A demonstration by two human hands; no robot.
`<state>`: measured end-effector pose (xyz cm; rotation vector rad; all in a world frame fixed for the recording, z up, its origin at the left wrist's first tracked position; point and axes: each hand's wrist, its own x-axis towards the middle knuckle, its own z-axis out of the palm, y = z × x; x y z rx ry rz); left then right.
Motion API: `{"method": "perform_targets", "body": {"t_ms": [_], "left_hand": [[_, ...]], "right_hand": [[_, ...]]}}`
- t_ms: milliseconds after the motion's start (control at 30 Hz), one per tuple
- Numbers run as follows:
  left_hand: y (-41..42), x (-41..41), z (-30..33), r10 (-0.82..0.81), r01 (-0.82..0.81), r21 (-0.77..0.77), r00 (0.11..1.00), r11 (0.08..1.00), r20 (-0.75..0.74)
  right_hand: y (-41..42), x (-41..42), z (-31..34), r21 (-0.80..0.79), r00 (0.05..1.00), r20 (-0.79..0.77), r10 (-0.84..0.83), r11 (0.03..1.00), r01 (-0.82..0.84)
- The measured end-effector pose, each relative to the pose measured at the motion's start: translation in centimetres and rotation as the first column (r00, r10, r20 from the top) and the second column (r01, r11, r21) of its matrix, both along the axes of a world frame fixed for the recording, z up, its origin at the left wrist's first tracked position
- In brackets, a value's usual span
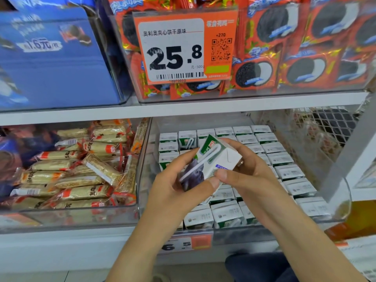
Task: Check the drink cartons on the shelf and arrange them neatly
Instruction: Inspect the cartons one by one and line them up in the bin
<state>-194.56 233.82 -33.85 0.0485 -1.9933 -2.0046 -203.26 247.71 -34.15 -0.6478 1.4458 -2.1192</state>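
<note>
Overhead, both hands (175, 180) (244, 171) round one tilted carton (211, 159) (seemingly straw-side up).

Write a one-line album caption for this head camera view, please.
Both hands, left hand and right hand, hold one drink carton above the carton bin.

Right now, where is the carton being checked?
In the head view, centre: the carton is tilted in both hands, above the shelved cartons.

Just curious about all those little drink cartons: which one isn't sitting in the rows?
The carton held up between the left hand and right hand: tilted, straw side showing, above the rowed cartons in the bin.
</note>
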Motion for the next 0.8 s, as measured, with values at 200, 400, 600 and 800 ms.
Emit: {"method": "perform_targets", "body": {"t_ms": [200, 400, 600, 800], "left_hand": [[-0.2, 0.2, -0.1, -0.077, 0.078, -0.03, 0.997, 0.997, 0.026], [-0.5, -0.3, -1.2, -0.043, 0.062, -0.237, 0.996, 0.97, 0.083], [-0.7, -0.4, -1.5, -0.015, 0.038, -0.283, 0.996, 0.958, 0.086], [-0.7, -0.4, -1.9, 0.028, -0.005, -0.292, 0.997, 0.956, 0.072]], "right_hand": [[0.2, -0.1, 0.1, -0.022, 0.995, -0.097, -0.015, 1.0, 0.013], [0.0, 0.8, 0.0, 0.13, 0.858, -0.489, -0.158, 0.959, 0.251], [-0.1, 1.2, -0.1, 0.166, 0.751, -0.647, -0.135, 0.936, 0.312], [-0.1, 1.3, -0.2, 0.197, 0.754, -0.65, -0.098, 0.936, 0.292]]}}
